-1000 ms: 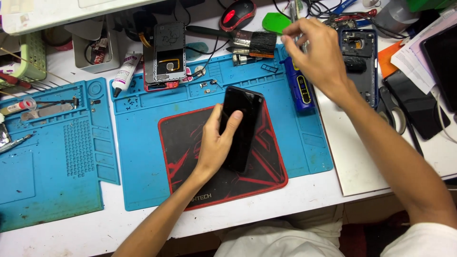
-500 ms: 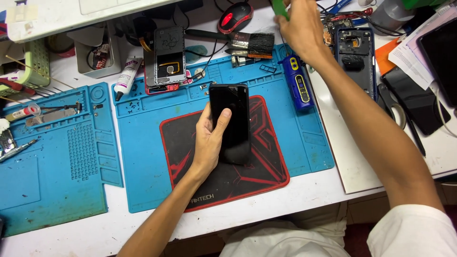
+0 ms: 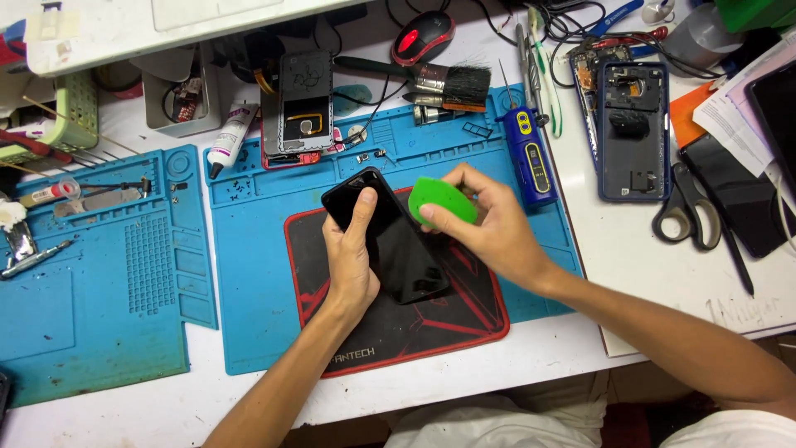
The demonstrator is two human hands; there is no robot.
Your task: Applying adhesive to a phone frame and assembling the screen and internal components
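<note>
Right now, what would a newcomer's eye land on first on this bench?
Mid-bench, the left hand holds a black smartphone tilted over the black-and-red mouse pad, while the right hand brings a bright green pick to its upper right edge. Behind them, an opened phone lies on the blue repair mat; a blue phone back shell sits to the right.

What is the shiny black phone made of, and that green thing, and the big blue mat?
The black phone in the left hand looks like glossy glass: it is smooth and mirrors light. The green pick held by the right hand seems to be thin matte plastic, flat and evenly coloured. The blue mat looks like soft rubber or silicone, dull, with moulded compartments.
</note>
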